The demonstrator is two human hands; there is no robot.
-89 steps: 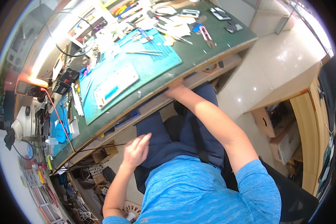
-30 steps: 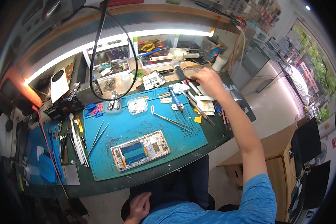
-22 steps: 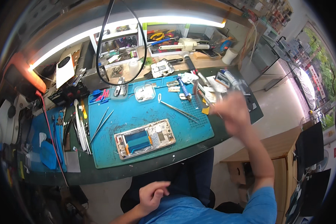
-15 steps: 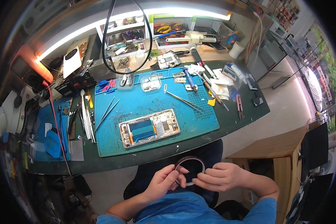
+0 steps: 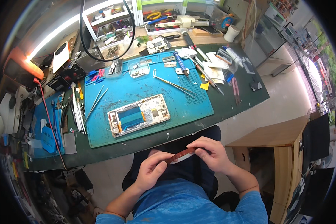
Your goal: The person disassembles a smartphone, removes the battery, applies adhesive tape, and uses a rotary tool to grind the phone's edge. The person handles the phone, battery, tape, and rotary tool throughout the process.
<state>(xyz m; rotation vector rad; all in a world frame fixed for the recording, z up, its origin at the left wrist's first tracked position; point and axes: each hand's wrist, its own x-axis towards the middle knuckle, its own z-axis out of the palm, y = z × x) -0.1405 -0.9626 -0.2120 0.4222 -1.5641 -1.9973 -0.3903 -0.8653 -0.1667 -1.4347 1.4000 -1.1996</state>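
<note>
Over my lap, in front of the bench edge, I hold a thin roll of reddish-brown tape [image 5: 182, 154] between both hands. It is tilted so that its outer rim faces up, with a pale inner side showing below. My left hand [image 5: 152, 168] is closed on its left end, and my right hand [image 5: 210, 152] pinches its right end. Beyond them, on the blue work mat [image 5: 190, 112], lies an opened phone frame [image 5: 139, 115] with its inner parts showing. Neither hand touches it.
Two pairs of tweezers [image 5: 174, 86] [image 5: 96, 104] lie on the mat. Behind are a clear box of small parts [image 5: 139, 68], a blue-handled tool [image 5: 181, 63] and crumpled tissues [image 5: 215, 69]. A black cable loop [image 5: 133, 30] hangs over the bench; a wooden cabinet [image 5: 265, 128] stands right.
The tape roll has turned from showing its open ring to showing its rim. My right hand has risen and shifted left. The view has moved, so the bench appears further up and left.
</note>
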